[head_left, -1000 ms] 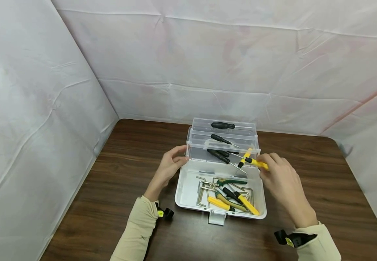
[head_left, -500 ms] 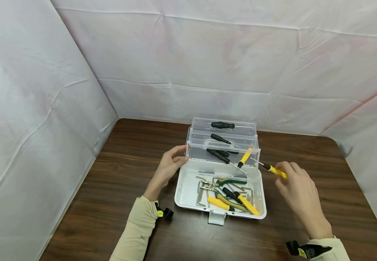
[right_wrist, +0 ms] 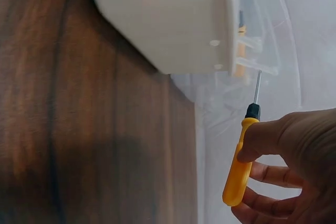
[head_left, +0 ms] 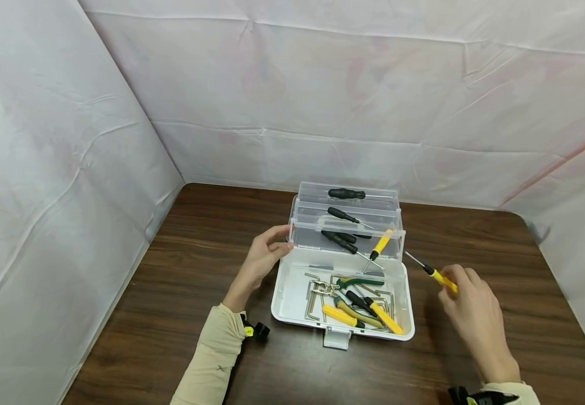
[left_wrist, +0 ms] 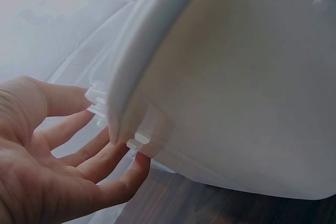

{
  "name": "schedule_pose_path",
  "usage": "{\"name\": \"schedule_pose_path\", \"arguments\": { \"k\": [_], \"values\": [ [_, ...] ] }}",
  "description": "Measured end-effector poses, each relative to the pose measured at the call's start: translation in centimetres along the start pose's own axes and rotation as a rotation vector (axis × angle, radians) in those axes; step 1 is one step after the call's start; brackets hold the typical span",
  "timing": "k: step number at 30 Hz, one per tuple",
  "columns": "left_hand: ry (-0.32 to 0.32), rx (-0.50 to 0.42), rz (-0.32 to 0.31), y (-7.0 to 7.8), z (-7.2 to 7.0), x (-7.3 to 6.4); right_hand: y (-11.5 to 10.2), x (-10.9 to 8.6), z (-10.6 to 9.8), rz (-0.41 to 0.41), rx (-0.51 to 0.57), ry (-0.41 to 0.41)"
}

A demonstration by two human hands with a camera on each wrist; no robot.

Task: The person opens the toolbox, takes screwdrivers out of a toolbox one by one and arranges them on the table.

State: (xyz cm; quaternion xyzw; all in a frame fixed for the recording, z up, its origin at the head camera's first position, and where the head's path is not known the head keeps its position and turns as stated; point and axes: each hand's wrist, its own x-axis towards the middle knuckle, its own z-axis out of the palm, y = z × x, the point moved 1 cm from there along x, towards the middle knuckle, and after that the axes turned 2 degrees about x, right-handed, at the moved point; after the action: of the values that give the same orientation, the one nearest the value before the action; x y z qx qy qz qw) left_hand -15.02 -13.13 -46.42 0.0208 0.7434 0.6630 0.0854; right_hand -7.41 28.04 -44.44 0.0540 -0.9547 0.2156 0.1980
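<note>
A white toolbox (head_left: 284, 298) lies with its clear stepped trays (head_left: 313, 239) raised at the back. My left hand (head_left: 262, 259) holds the left side of the trays, its thumb and fingers (left_wrist: 128, 179) around the clear plastic parts by the box rim. My right hand (head_left: 477, 309), off to the right of the box, pinches a yellow-and-black screwdriver (right_wrist: 239, 179) by its handle. The bare shaft points up and left, toward the trays. Another yellow screwdriver (head_left: 382, 243) leans in the lowest tray beside black screwdrivers (head_left: 340, 242).
In the box's bottom lie green-handled pliers (head_left: 360, 283), hex keys (head_left: 313, 301) and yellow-handled tools (head_left: 386, 318). A latch (head_left: 336, 338) hangs down at the front. Dark wooden tabletop (head_left: 186, 253) surrounds the box; white sheeting (head_left: 323, 84) rises behind.
My right hand has drawn the yellow screwdriver away from the trays, rightward and toward me, past the box's right side. The left hand has stayed in place.
</note>
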Motion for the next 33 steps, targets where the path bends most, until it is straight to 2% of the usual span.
{"name": "schedule_pose_path", "arguments": {
  "k": [10,15,19,28,33],
  "values": [
    [0.018,0.0,-0.009,0.0,0.0,0.0,1.7,-1.6,0.6,0.162,-0.031,-0.119],
    [0.013,-0.001,0.002,-0.1,0.0,0.1,2.3,-2.0,1.1,0.211,-0.043,-0.161],
    [0.008,-0.004,0.008,-0.1,0.0,0.1,2.7,-2.4,1.3,0.219,-0.052,-0.178],
    [0.003,0.001,0.011,-0.1,0.0,0.0,3.4,-3.0,1.9,0.206,-0.063,-0.162],
    [0.003,-0.003,0.006,0.1,0.0,0.0,3.7,-3.1,2.2,0.213,-0.064,-0.188]
  ]
}}
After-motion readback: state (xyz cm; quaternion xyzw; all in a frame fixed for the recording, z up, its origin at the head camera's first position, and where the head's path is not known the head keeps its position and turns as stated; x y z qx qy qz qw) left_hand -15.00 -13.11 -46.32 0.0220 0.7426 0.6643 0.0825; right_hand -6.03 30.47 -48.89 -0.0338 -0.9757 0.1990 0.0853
